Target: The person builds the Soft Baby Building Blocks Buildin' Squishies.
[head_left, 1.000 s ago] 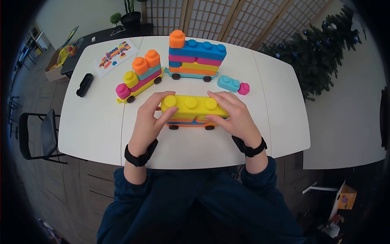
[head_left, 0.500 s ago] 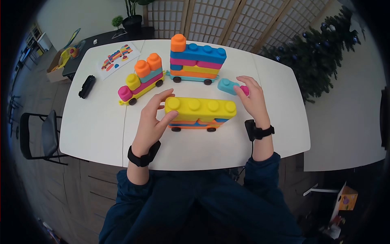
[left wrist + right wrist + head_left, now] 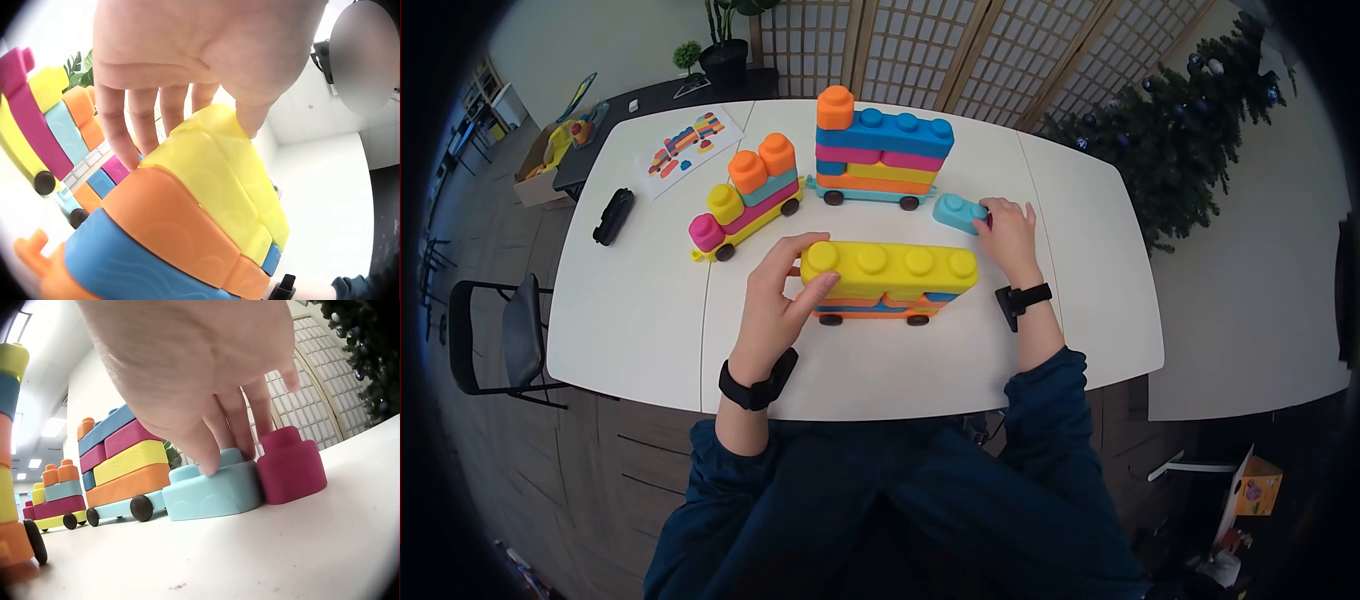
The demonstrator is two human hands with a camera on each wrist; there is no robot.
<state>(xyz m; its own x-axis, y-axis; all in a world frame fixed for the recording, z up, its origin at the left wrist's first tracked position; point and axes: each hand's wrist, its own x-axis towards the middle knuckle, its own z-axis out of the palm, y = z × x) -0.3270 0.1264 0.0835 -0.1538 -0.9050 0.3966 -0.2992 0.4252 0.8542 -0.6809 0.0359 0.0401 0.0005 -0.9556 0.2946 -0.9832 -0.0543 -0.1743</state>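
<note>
In the head view, my left hand (image 3: pixel 775 295) holds the left end of a long yellow building block (image 3: pixel 892 268), thumb on the near side and fingers on the far side. That block tops a wheeled car of orange, blue and yellow blocks (image 3: pixel 169 212). My right hand (image 3: pixel 1010 243) is at a small teal block (image 3: pixel 212 494) on the table. Its thumb and a finger (image 3: pixel 245 440) close around one stud in the right wrist view. Right beside the teal block stands a small magenta block (image 3: pixel 290 469), mostly hidden by the hand in the head view.
Behind stands a tall wheeled car of blocks (image 3: pixel 885 172) with a blue top. To its left is a lower yellow-based car (image 3: pixel 745 225). A picture sheet (image 3: pixel 690 150) and a black case (image 3: pixel 613 217) lie on the white table (image 3: pixel 630 310)'s left side.
My right hand has left the yellow block, moved right and come down onto the teal block. The left hand has stayed at the yellow block's left end.
</note>
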